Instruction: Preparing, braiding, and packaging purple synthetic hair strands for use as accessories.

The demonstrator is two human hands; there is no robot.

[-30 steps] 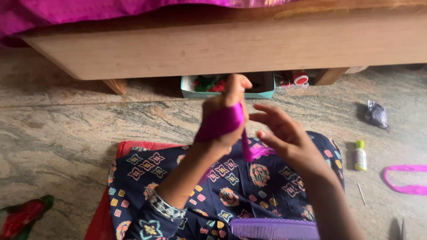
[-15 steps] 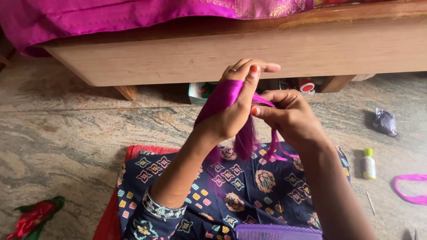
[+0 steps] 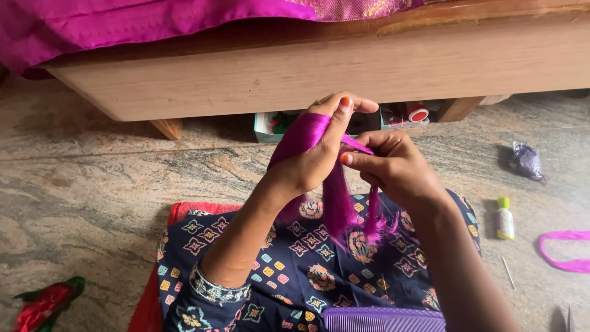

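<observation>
1. Quickly, head view: left hand (image 3: 307, 163) closed around a bundle of magenta thread (image 3: 335, 197), wrapped over its fingers; tails hang down over the lap.
2. Right hand (image 3: 393, 166) pinches a strand of the same thread beside the left thumb.
3. Judged progress: winding partly done, loose ends left untied.
4. Nearby: purple comb (image 3: 384, 320) on lap, small bottle (image 3: 504, 218), pink loop (image 3: 565, 249) on floor.
</observation>
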